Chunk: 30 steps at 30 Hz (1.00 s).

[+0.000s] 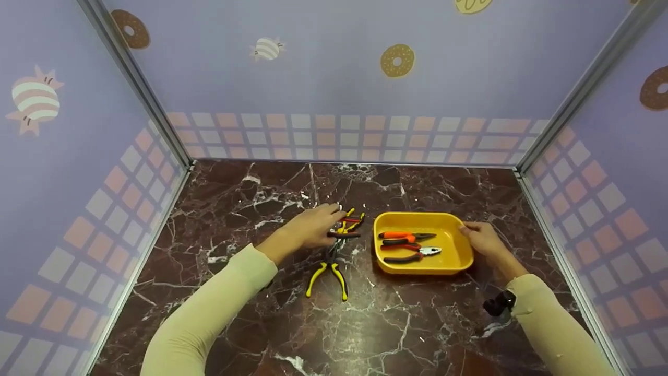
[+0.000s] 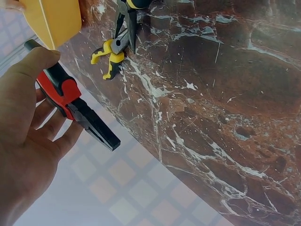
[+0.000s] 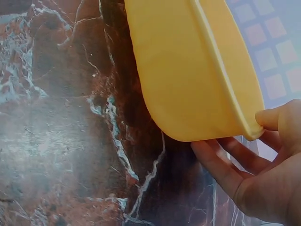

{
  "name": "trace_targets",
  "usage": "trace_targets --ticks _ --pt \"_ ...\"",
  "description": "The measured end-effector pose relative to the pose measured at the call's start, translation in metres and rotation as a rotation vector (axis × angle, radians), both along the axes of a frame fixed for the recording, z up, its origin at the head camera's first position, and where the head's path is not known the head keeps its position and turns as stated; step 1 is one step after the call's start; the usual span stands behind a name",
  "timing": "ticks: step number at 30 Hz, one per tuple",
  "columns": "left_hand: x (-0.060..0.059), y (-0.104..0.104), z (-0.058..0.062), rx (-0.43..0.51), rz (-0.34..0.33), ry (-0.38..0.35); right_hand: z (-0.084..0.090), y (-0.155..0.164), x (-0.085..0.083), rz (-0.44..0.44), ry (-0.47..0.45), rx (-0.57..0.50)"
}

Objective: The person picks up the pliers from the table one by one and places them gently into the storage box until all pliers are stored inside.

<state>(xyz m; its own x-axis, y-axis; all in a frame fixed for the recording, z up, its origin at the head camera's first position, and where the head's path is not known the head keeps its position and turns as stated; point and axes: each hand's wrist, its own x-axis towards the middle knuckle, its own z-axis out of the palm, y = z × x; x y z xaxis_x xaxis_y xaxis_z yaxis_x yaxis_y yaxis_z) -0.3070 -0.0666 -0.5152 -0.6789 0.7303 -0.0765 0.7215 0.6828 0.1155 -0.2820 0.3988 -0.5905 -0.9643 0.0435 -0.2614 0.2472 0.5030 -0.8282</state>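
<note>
My left hand (image 1: 315, 225) grips a pair of red-and-black pliers (image 2: 68, 92) by the handles, thumb over the top and fingers beneath; the dark jaws point away from the palm. Just beyond and below that hand, two yellow-and-black pliers lie on the marble surface, one with its handles (image 1: 336, 274) spread toward me. At the right, my right hand (image 1: 485, 240) pinches the rim of a yellow plastic bin (image 3: 183, 70), thumb over the edge and fingers against the outer wall. Inside the bin rest orange-handled long-nose pliers (image 1: 399, 236) and red-and-black pliers with a silver head (image 1: 429, 251).
Dark red marble (image 1: 365, 334) with white veins covers the work surface. Lilac panels (image 1: 323, 89) with printed sweets and checks enclose it at the back and both sides, joined by metal corner posts (image 1: 579, 89).
</note>
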Motion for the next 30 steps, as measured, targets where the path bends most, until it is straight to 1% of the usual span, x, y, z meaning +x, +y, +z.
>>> trace_targets --ticks 5,9,13,20,23,26,30 --pt "-0.001 0.002 0.001 0.011 -0.012 0.010 0.006 0.005 -0.005 0.033 -0.087 0.003" --pt "-0.001 0.001 0.001 0.022 -0.023 0.015 0.011 0.007 -0.008 0.035 -0.123 0.023" --pt "0.002 -0.001 0.001 0.020 -0.013 0.007 0.016 0.009 -0.008 0.038 -0.114 0.030" --pt "0.003 -0.003 -0.001 0.039 -0.019 0.030 0.020 0.016 -0.007 0.109 -0.077 0.003" --pt "0.003 -0.001 0.000 0.042 -0.025 0.028 0.020 0.016 -0.007 0.103 -0.060 0.017" --pt "0.004 0.000 0.000 0.044 -0.028 0.017 0.021 0.015 -0.006 0.102 -0.064 0.016" --pt "0.005 0.004 -0.002 0.033 -0.035 0.008 0.020 0.012 -0.005 0.108 -0.074 -0.022"
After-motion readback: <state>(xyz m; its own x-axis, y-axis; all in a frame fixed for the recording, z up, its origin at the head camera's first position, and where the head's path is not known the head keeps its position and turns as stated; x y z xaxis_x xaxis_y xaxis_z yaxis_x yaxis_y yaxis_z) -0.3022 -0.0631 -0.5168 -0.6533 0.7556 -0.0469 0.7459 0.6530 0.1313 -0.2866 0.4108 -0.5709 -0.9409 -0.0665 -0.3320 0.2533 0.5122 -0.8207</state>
